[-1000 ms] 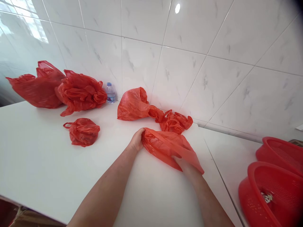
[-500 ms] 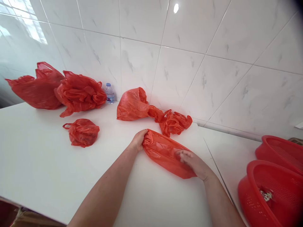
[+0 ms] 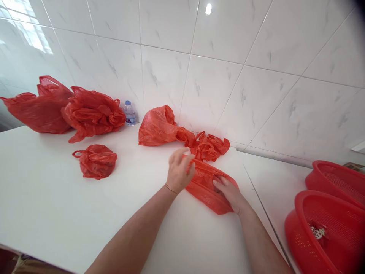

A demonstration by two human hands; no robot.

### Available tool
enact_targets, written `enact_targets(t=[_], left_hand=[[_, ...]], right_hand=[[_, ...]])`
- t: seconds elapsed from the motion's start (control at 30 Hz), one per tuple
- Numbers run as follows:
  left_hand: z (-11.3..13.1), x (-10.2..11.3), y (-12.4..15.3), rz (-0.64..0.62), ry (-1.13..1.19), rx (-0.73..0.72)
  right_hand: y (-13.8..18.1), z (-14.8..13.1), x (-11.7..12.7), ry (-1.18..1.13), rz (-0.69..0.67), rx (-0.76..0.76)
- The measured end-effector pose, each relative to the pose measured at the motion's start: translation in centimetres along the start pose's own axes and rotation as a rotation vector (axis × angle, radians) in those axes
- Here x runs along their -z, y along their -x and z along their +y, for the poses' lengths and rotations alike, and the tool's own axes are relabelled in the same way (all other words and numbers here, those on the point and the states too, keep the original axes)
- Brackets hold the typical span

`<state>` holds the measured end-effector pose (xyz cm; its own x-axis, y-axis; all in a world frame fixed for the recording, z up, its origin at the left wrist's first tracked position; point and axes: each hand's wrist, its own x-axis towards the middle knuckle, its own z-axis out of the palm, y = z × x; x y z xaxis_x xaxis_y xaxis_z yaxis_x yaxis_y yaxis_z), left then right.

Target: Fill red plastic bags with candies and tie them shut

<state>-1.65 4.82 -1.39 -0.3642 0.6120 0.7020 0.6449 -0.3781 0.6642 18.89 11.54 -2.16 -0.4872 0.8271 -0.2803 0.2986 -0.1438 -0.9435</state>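
A red plastic bag [image 3: 212, 198], flattened into a long strip, lies on the white table in front of me. At its left end hovers my left hand [image 3: 179, 173], fingers apart and slightly curled, with the bag's edge just behind the fingertips. My right hand [image 3: 229, 192] is on the right part of the same bag, its fingers tucked into a fold of the film and holding it against the table. Right behind lies a crumpled red bag [image 3: 209, 146], touching a puffed-up red bag [image 3: 156, 127] by the wall.
Two full red bags [image 3: 42, 114] [image 3: 95, 114] stand at the back left, beside a small water bottle [image 3: 130, 114]. A small knotted red bag [image 3: 98, 161] sits nearer. On the right are red plastic baskets [image 3: 296, 224] [image 3: 316, 175]. A tiled wall [image 3: 216, 91] borders the table [image 3: 57, 213].
My left hand has let go of the bag's left end and moved up and right over it, fingers spreading. My right hand has settled onto the bag, fingers into a fold.
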Motion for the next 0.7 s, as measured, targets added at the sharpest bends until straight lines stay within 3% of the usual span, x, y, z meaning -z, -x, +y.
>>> enact_targets(t=[0.07,0.13,0.23,0.4,0.53,0.7], left_hand=[[0.9,-1.1,0.8,-0.29,0.001,-0.127],[1.2,-2.3,1.6,-0.523,0.015,-0.114],[0.2,-3.1,2.2,-0.673,-0.093,-0.014],[-2.1,-1.7,2.3,-0.712,-0.122,0.121],[-2.7,-0.9,2.0,-0.675,0.001,0.101],[-2.1,-0.8,1.4,-0.548,0.011,0.102]], right_hand=[[0.2,-0.3,-0.2,0.04,-0.013,0.028],[0.3,-0.4,-0.3,0.075,-0.025,0.04],[0.2,0.0,-0.2,0.061,-0.011,0.023],[-0.6,0.7,0.9,-0.196,-0.027,-0.066],[-1.1,0.6,1.6,-0.383,0.028,-0.116],[-0.9,0.9,2.2,-0.271,-0.029,-0.073]])
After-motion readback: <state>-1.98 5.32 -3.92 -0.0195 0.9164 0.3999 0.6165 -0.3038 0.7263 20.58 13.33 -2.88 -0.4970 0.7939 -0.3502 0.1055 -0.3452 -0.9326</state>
